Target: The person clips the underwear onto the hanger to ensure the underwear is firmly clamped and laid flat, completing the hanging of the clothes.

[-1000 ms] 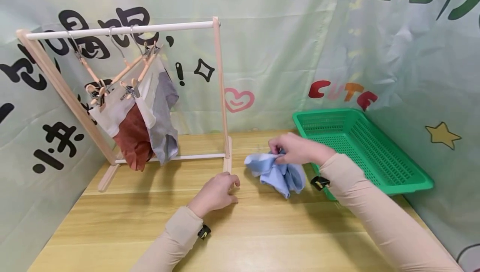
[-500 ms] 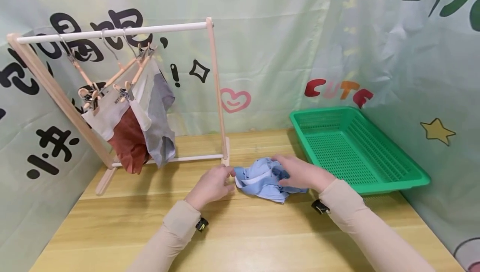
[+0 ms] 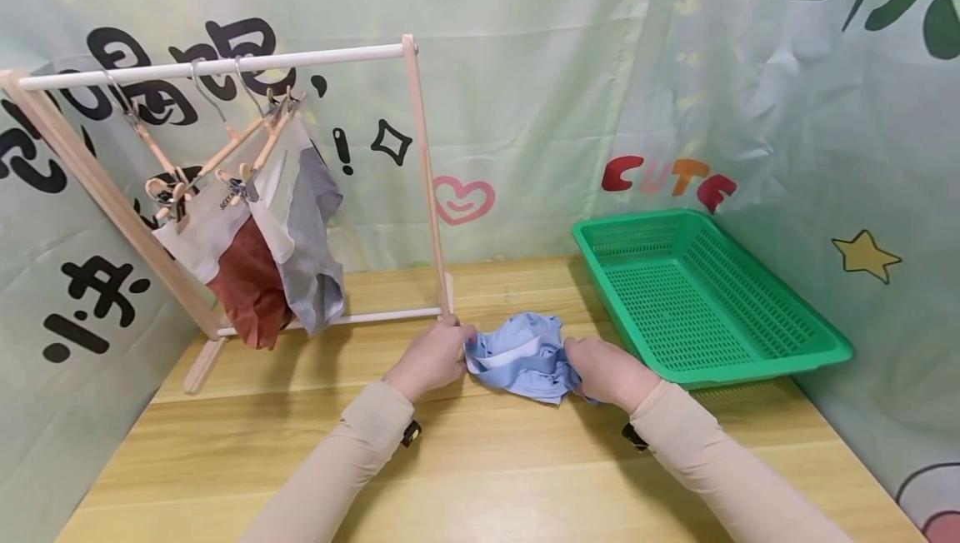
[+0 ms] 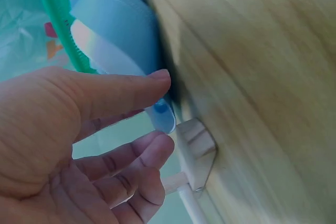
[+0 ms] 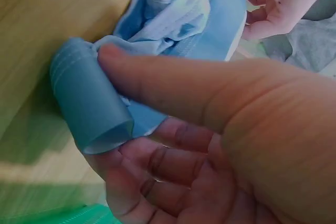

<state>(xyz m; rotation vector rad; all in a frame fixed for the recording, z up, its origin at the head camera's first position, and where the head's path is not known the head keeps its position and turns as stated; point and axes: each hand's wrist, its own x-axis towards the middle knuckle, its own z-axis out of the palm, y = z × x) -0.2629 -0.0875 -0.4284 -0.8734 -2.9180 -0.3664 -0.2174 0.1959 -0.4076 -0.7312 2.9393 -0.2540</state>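
Lying crumpled on the wooden table (image 3: pixel 495 460), the light-blue garment (image 3: pixel 521 356) spans the gap between both hands in the head view, the left hand (image 3: pixel 431 356) at its left edge, the right hand (image 3: pixel 603 372) at its right. Just beyond the right hand sits a green plastic basket (image 3: pixel 750 374); on the other side, a drying rack (image 3: pixel 427 168) carries a rust-and-white garment (image 3: pixel 251 285) and a grey one on clip hangers.

From the left wrist, the thumb and lower fingers stand apart around a corner of blue cloth, near the rack's foot; whether thumb and index pinch it, I can't tell.

From the right wrist, thumb above and fingers beneath grip the stitched, rolled hem.
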